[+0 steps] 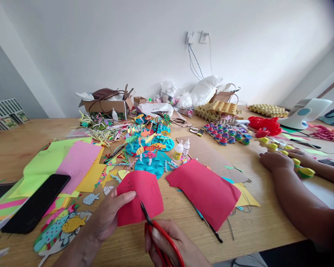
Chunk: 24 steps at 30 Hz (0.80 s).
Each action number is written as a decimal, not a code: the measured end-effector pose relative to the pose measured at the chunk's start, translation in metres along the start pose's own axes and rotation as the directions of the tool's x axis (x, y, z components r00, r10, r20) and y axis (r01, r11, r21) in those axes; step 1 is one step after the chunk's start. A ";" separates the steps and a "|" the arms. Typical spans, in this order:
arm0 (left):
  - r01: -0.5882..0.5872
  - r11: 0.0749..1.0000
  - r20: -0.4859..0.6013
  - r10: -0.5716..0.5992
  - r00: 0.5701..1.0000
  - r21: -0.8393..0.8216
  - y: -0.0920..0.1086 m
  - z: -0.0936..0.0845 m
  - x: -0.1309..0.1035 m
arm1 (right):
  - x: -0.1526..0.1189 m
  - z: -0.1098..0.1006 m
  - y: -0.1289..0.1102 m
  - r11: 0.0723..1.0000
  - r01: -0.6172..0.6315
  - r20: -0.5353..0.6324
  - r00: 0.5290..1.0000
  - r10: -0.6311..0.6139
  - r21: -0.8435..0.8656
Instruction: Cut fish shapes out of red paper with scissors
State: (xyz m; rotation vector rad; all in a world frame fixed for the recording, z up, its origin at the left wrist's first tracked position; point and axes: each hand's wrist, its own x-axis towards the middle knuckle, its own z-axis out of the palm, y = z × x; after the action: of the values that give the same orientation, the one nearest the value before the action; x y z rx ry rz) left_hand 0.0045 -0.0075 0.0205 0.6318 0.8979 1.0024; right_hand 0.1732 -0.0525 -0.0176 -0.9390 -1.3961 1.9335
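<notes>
Between the thumb and fingers of my left hand (107,213) is a piece of red paper (144,189) with faint drawn lines. My right hand (172,237) grips scissors (163,237) with red handles. Their dark blades reach the middle of the red paper, and the tips point up and left. A larger red sheet (204,191) lies flat to the right. Left of my hands, paper fish cut-outs (74,223) lie in a pile, near a small grey-blue fish (91,198).
A black phone (37,204) rests by green (48,159) and pink sheets (82,163). Blue discs (150,165) bearing paper fish stand ahead, beside glue bottles (178,151). At right, another person's hands (277,160) hold a yellow-green egg-carton strip (304,171). Egg trays (218,108) and a box (107,107) line the wall.
</notes>
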 end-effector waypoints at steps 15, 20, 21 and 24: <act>-0.036 0.999 0.012 0.036 0.999 0.022 0.003 0.003 -0.004 | -0.002 -0.012 -0.009 0.998 -0.025 0.067 0.997 0.029 -0.066; -0.032 0.999 0.037 0.031 0.999 0.042 0.001 0.002 -0.004 | 0.001 -0.008 -0.009 0.999 -0.001 0.080 0.997 0.004 -0.041; -0.030 0.999 0.045 0.028 0.999 0.041 0.001 0.002 -0.004 | 0.001 -0.008 -0.010 0.999 0.003 0.085 0.996 0.001 -0.043; -0.018 0.999 0.057 0.016 0.998 0.036 -0.001 0.002 -0.004 | 0.001 -0.008 -0.011 0.999 0.010 0.077 0.997 -0.007 -0.034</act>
State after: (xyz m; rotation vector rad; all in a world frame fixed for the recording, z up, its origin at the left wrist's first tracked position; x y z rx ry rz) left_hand 0.0053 -0.0112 0.0221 0.6964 0.8637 0.9810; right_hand 0.1791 -0.0440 -0.0089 -0.8812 -1.4785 1.9642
